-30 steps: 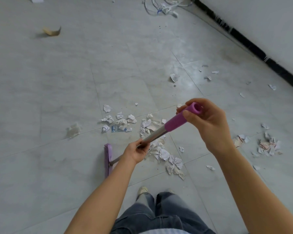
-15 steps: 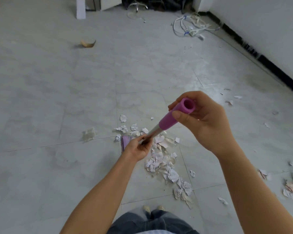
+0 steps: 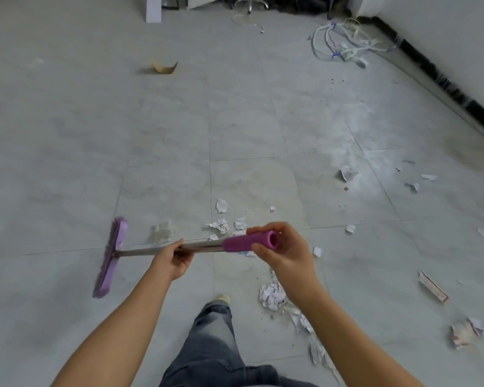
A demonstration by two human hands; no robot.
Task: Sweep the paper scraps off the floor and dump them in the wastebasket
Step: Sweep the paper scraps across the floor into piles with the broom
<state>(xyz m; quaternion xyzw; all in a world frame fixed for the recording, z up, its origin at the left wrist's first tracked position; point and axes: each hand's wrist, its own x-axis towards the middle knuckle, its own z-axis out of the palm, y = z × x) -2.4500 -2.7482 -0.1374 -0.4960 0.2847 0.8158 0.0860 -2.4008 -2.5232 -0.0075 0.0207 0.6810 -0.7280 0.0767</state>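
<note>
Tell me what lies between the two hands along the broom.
Head view: between left hand and right hand runs the bare grey metal shaft, then the start of the purple grip that the right hand holds.

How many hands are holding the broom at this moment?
2. The left hand grips the metal shaft of the broom, about midway; the right hand grips the purple sleeve at its top end. None seems hidden.

- Left forearm (image 3: pixel 118 325) and right forearm (image 3: pixel 347 331) bare, as are the left hand (image 3: pixel 171 259) and right hand (image 3: pixel 288 252).
- Faded grey-blue denim jeans (image 3: pixel 215 344), bottom centre, paler down the front of the leg.
- Pale beige shoe (image 3: pixel 221 298) toe shows above the hem.
</note>
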